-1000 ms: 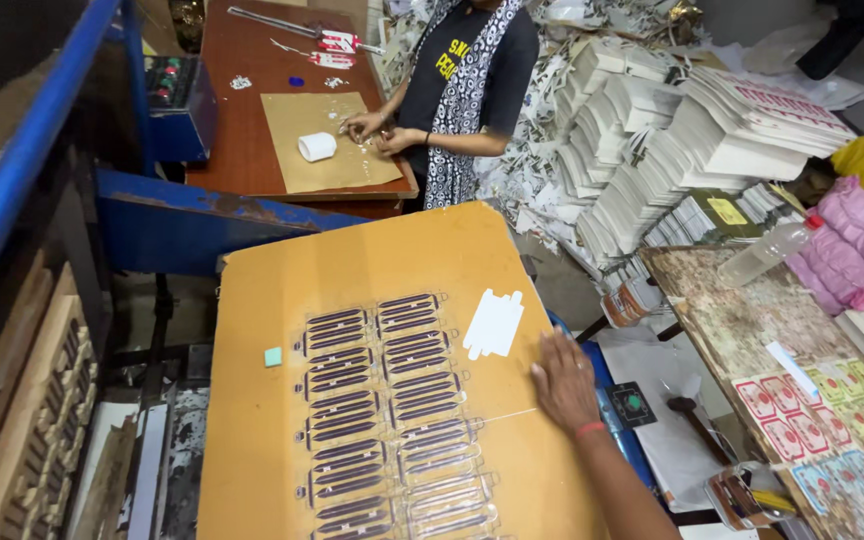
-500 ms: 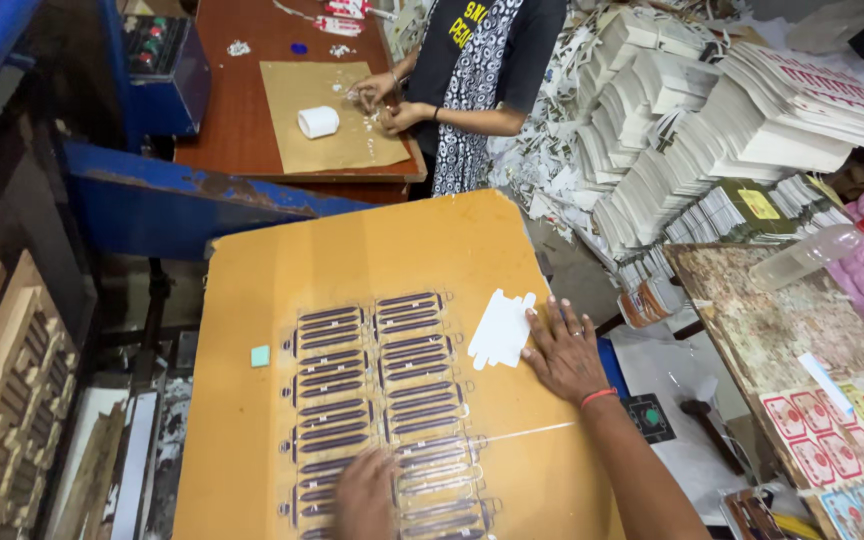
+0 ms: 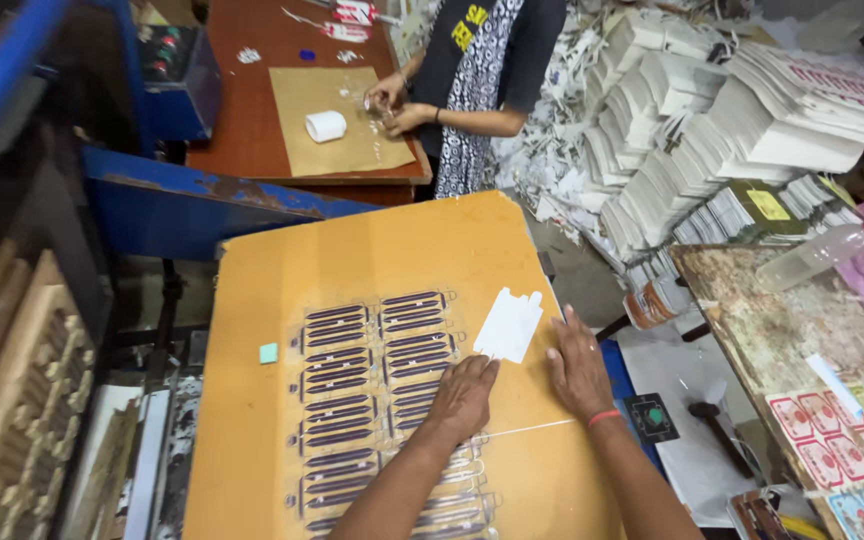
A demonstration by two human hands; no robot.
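White card (image 3: 509,324) lies at 1 o'clock from left hand (image 3: 463,396), at 11 o'clock from right hand (image 3: 579,366); long axis 1-to-7. Both hands flat, grasping nothing; left fingertips nearest.

A print or paper-cutting workshop. Tall piles of cut white cards (image 3: 752,120) heaped at the right edge, with paper scraps (image 3: 562,150) all over the floor. A big orange board (image 3: 382,260) with rows of cutting shapes set into it. A blue metal machine frame (image 3: 182,200) along the left. Printed sheets (image 3: 842,420) at the near right corner of a worn table (image 3: 772,320). Another worker (image 3: 472,80) sorting small pieces at a brown table (image 3: 252,120) at the back.
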